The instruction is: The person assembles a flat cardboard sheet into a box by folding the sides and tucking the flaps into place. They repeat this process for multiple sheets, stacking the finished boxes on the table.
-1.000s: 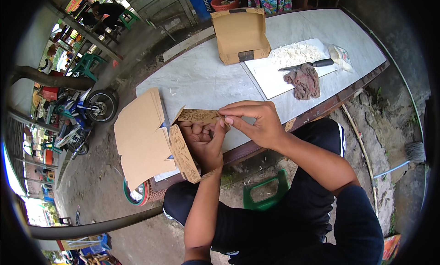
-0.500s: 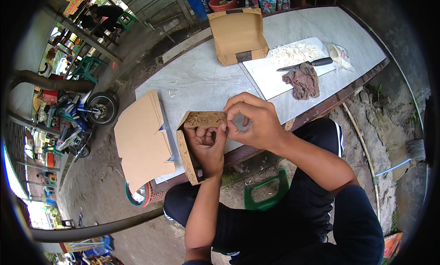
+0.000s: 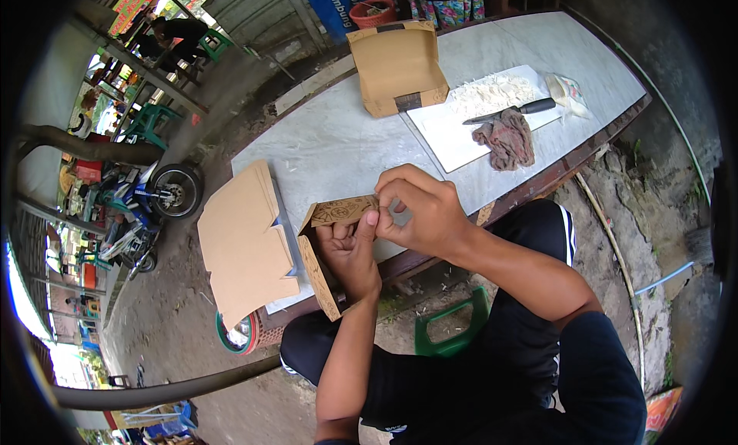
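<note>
A partly folded brown cardboard box with dark printed drawings is held over the near edge of the table. My left hand reaches inside it, fingers curled behind the printed wall and thumb at its end. At that wall's right end my right hand pinches the corner between thumb and forefinger; the fingertips partly hide what they grip. Just left of the box lies a stack of flat, die-cut cardboard sheets. Farther back on the table stands a folded cardboard box with its lid up.
A white board carries white shreds, a black-handled knife and a crumpled cloth, beside a plastic bag. Below the marble-look table are a green stool and a basket. A person is beyond the table.
The view has shifted slightly. My right hand keeps its pinch at the box corner, its fingers a little more closed, and my left thumb sits against the wall's end.
</note>
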The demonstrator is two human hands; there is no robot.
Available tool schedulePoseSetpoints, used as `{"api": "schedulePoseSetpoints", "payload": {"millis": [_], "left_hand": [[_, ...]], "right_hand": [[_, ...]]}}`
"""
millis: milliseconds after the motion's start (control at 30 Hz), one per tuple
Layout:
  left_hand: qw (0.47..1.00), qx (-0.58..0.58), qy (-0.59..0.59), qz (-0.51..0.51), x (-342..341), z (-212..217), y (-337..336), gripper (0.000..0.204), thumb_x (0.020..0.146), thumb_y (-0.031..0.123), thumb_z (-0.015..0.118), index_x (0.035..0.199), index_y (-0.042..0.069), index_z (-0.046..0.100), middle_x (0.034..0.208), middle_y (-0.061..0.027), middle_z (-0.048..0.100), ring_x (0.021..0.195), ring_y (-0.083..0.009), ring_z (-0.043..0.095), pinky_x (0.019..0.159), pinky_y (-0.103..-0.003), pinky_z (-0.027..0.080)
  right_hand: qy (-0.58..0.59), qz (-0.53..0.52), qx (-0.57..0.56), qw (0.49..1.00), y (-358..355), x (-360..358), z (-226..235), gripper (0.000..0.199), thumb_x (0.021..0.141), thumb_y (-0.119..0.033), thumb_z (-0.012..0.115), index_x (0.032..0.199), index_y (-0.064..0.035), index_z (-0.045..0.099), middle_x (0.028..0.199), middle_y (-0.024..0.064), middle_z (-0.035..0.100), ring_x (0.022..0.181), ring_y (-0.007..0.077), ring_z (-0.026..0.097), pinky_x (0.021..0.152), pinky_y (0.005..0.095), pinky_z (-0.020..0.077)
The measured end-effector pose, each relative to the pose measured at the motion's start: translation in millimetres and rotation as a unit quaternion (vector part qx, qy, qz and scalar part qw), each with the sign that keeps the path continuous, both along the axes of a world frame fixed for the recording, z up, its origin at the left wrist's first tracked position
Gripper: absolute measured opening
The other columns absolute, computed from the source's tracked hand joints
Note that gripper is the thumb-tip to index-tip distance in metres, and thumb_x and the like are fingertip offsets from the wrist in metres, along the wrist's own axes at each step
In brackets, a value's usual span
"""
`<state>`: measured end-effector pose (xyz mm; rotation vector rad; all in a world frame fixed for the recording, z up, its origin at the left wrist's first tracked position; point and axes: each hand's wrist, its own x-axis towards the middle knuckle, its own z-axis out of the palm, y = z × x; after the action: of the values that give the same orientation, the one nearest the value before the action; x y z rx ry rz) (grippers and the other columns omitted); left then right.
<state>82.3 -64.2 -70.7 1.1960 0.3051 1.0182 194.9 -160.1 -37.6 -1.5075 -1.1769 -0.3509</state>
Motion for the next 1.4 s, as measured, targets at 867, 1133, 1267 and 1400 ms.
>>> {"api": "schedulePoseSetpoints", "payload": {"millis": [867, 1133, 1267, 1400], "left_hand": [[0.991, 0.048, 0.123, 0.033, 2, 24, 1, 0.031, 0.092, -0.004, 0.074, 0.117, -0.004, 0.055, 0.108, -0.0126, 0.071, 0.095, -0.0147, 0.072, 0.080, -0.027, 0.059], [0.984, 0.033, 0.172, 0.025, -4, 25, 8, 0.028, 0.093, -0.004, 0.073, 0.117, -0.004, 0.059, 0.108, -0.0129, 0.071, 0.089, -0.0141, 0.071, 0.073, -0.026, 0.059], [0.983, 0.038, 0.166, 0.071, 0, 11, 11, 0.027, 0.092, -0.005, 0.071, 0.116, -0.002, 0.060, 0.105, -0.0122, 0.072, 0.088, -0.0142, 0.071, 0.074, -0.027, 0.059], [0.977, 0.082, 0.180, 0.084, 3, 9, 16, 0.031, 0.090, -0.005, 0.072, 0.118, -0.002, 0.059, 0.105, -0.0120, 0.071, 0.088, -0.0140, 0.071, 0.073, -0.028, 0.058]], "right_hand": [[-0.095, 0.015, 0.022, 0.995, 17, 2, -13, 0.019, 0.076, -0.003, 0.080, 0.084, -0.0038, 0.063, 0.096, 0.0048, 0.067, 0.065, 0.0206, 0.068, 0.058, 0.0317, 0.0578], [-0.118, -0.023, 0.002, 0.993, 19, -10, -7, 0.017, 0.077, -0.001, 0.076, 0.081, -0.0052, 0.060, 0.092, 0.0048, 0.067, 0.067, 0.0233, 0.068, 0.058, 0.0331, 0.0569], [-0.054, -0.004, -0.006, 0.999, 22, -15, -8, 0.018, 0.076, -0.001, 0.076, 0.080, -0.0052, 0.059, 0.091, 0.0059, 0.067, 0.068, 0.0255, 0.068, 0.059, 0.0348, 0.0573], [-0.063, -0.007, 0.002, 0.998, 21, -17, -6, 0.019, 0.075, 0.000, 0.076, 0.080, -0.0046, 0.059, 0.090, 0.0073, 0.067, 0.070, 0.0273, 0.068, 0.061, 0.0359, 0.0580]]}}
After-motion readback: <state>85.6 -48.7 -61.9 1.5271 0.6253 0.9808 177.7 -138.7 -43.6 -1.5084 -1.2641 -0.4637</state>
